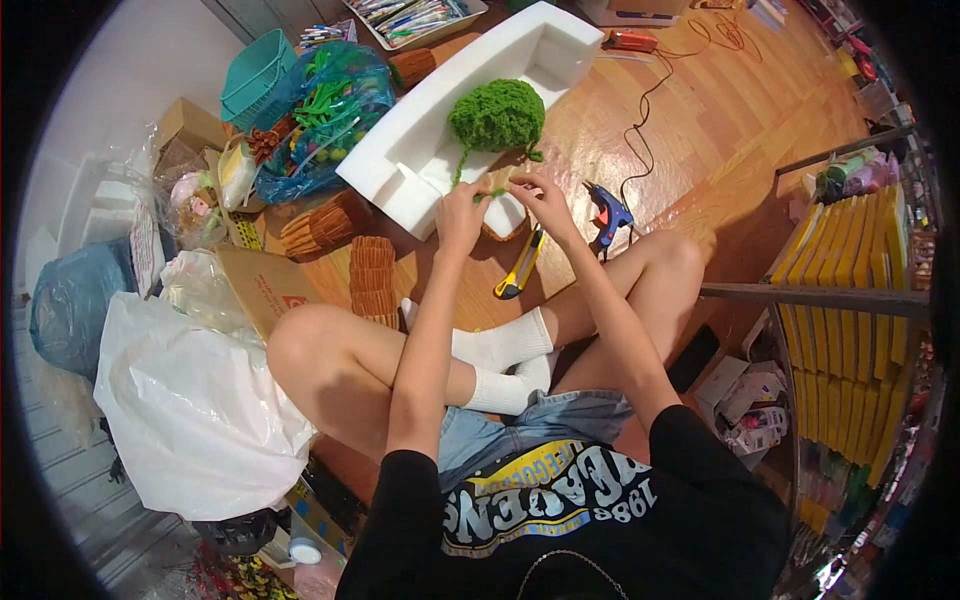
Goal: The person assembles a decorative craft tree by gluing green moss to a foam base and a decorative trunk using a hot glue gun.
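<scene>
My left hand (462, 216) pinches a strand of fuzzy green yarn (494, 193) between its fingertips. Facing it, my right hand (543, 206) has its fingers closed on the same strand, so a short stretch runs between the two. Beyond them a ball of green yarn (497, 115) rests on a long white foam box (400, 140), with loose ends hanging down. Partly hidden under my hands is a white piece with a brown rim (506, 222). A yellow utility knife (519, 266) and a blue glue gun (607, 218) lie on the floor to the right.
Brown ribbed rolls (373, 280) lie on the left, beside a blue bag of green pieces (330, 115) and a teal basket (257, 80). The glue gun's cord (640, 130) crosses the floor. A rack of yellow packs (850, 250) stands at right.
</scene>
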Demonstrator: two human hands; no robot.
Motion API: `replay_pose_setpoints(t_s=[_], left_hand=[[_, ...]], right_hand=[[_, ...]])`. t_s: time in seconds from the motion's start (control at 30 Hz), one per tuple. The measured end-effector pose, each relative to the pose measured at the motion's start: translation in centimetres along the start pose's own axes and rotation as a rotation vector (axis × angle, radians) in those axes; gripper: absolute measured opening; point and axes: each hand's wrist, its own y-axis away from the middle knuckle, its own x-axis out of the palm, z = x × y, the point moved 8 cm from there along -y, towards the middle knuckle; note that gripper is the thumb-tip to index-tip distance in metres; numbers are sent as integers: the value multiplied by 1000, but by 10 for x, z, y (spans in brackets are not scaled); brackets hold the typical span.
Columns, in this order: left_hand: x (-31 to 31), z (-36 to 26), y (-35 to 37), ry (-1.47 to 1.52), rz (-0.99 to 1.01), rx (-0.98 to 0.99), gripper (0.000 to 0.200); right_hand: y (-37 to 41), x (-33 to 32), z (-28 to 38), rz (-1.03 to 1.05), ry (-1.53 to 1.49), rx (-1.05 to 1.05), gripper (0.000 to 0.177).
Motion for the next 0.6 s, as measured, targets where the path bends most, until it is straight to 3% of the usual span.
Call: replay_pose_setpoints(t_s=[0.43, 0.6], left_hand=[[6, -7, -1, -25, 45, 55, 15], [3, -6, -2, -82, 47, -28, 15]], right_hand=[[-7, 11, -12, -52, 4, 38, 23], [-8, 13, -18, -74, 43, 53, 21]])
